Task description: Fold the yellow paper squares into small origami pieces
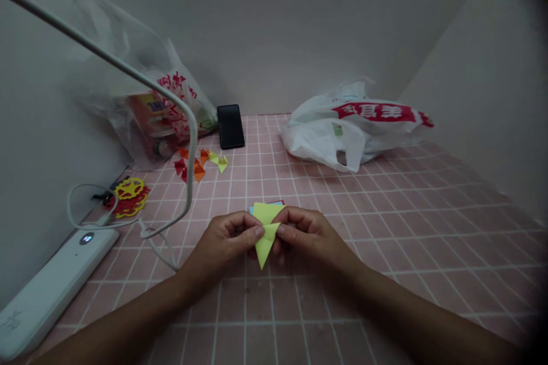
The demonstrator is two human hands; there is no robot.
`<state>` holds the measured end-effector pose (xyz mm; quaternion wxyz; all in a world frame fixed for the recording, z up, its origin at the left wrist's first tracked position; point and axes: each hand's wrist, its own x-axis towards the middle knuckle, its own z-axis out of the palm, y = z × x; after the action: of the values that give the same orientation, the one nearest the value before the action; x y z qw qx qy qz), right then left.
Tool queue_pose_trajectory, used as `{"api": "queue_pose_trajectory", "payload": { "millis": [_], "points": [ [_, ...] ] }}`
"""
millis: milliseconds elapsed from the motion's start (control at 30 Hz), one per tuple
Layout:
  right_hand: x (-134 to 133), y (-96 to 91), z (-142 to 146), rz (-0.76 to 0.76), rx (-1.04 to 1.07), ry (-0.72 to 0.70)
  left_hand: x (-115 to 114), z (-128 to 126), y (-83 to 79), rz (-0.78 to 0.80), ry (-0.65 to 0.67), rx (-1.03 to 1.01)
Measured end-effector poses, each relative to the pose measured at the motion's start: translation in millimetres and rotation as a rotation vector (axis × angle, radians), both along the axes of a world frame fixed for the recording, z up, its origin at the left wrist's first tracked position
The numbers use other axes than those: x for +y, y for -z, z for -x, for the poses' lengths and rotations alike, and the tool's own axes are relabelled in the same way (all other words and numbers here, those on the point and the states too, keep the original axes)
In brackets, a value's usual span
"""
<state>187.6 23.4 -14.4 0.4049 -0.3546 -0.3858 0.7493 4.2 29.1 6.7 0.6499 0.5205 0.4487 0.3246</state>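
Note:
A small piece of yellow folded paper (pixel 265 246) is pinched between my two hands, its sharp tip pointing down toward me. My left hand (pixel 233 236) grips its left side between thumb and fingers. At the right corner, my right hand (pixel 306 234) pinches it the same way. Just behind the hands lies a yellow paper sheet (pixel 266 211), with blue and red edges showing beneath it. Whether that sheet touches the folded piece I cannot tell. Farther back to the left sit several small folded paper pieces (pixel 199 170) in red, orange and yellow.
A black phone (pixel 230 126) lies near the back wall. A white plastic bag (pixel 323 134) sits back right, a clear bag (pixel 145 120) back left. At left are a white power bank (pixel 55 291), yellow and red cut-out shapes (pixel 129 189) and a looping white cable (pixel 192 142).

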Motion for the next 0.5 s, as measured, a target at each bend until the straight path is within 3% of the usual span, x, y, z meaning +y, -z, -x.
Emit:
{"api": "queue_pose_trajectory", "payload": {
  "millis": [200, 367, 500],
  "points": [
    [1, 6.0, -1, 0.001, 0.012, -0.026, 1, -1, -1.6, 0.004, -0.013, 0.019],
    [1, -0.6, -1, -0.019, -0.042, -0.019, 2, -1, -2.0, -0.005, -0.016, 0.035],
    [-1, -9.4, -1, -0.188, -0.187, 0.057, 2, -1, -2.6, 0.010, -0.033, 0.043]
  ]
}}
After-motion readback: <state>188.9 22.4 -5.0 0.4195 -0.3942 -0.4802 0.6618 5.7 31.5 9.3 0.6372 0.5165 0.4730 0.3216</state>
